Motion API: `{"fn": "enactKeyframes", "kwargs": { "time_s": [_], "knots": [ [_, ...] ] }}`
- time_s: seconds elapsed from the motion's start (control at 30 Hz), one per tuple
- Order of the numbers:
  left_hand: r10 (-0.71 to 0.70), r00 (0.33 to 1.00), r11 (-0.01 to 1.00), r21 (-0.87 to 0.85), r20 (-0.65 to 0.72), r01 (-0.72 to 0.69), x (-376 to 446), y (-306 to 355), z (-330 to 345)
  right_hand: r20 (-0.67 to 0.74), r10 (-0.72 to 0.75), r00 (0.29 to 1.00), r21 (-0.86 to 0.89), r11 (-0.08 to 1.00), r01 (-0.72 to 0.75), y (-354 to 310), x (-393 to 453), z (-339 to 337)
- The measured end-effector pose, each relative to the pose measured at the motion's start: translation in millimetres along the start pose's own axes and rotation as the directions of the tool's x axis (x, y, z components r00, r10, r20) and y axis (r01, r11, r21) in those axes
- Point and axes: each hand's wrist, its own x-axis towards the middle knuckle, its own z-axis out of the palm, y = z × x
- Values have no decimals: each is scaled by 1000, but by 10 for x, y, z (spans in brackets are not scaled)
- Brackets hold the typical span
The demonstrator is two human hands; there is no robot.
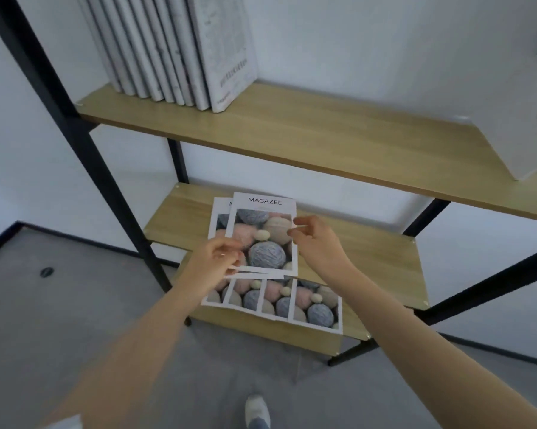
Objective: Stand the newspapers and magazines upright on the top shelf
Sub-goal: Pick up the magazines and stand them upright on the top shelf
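Here the left hand [217,258] and right hand [310,239] pinch a magazine [262,236] (titled "MAGAZEE") by its edges.

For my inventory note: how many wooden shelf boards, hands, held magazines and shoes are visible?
wooden shelf boards: 2
hands: 2 (left hand, right hand)
held magazine: 1
shoe: 1
Total: 6

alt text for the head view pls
Two hands, left hand and right hand, pinch a yarn-cover magazine above more magazines on the lower shelf; newspapers stand upright on the upper shelf.
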Motion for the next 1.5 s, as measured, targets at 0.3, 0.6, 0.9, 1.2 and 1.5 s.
{"fn": "enactKeyframes", "kwargs": {
  "time_s": [0.3,0.6,0.9,1.2,1.5],
  "knots": [
    [-213,953,959,139,-216,246,921,-606,-330,239,160,958,-263,960,-94,93,1235,1077],
    [-366,855,861,215,-368,461,1451,-905,-353,148,282,948,-669,734,-114,253,1801,1760],
    [-474,845,877,-53,-247,477,1391,-976,-274,105,432,896,-645,715,-269,424,1769,2018],
    [-467,884,883,-65,-10,465,1000,-901,18,282,394,875,-698,710,-95,626,1358,1777],
    [-304,942,952,-85,-141,295,324,-619,137,247,138,959,-690,720,74,373,661,1217]
  ]
}}
